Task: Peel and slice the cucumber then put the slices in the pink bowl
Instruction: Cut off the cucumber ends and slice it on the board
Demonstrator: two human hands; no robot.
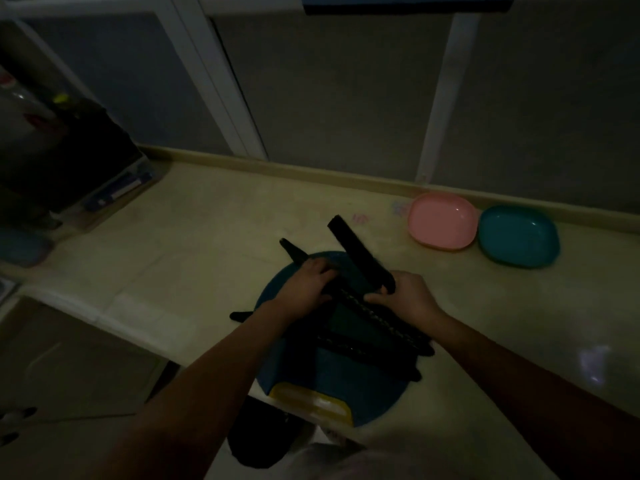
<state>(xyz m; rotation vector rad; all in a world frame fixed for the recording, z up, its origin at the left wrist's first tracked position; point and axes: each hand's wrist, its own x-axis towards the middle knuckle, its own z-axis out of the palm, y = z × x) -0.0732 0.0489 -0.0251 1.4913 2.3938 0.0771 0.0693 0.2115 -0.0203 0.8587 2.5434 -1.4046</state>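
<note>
Pretty dark shot, but both hands are over the round blue cutting board [346, 393] on the worktop [173, 237]. The right hand [408, 296] has its fingers pinched on the near end of the cucumber [360, 254], which angles up and away, and the left hand [308, 285] is curled tight round a dark tool [289, 247] (peeler or knife, can't tell). Dark peel strips [381, 320] lie across the board, and the pink bowl [443, 220] sits well off to the right by the wall, just beside a teal bowl [517, 235].
</note>
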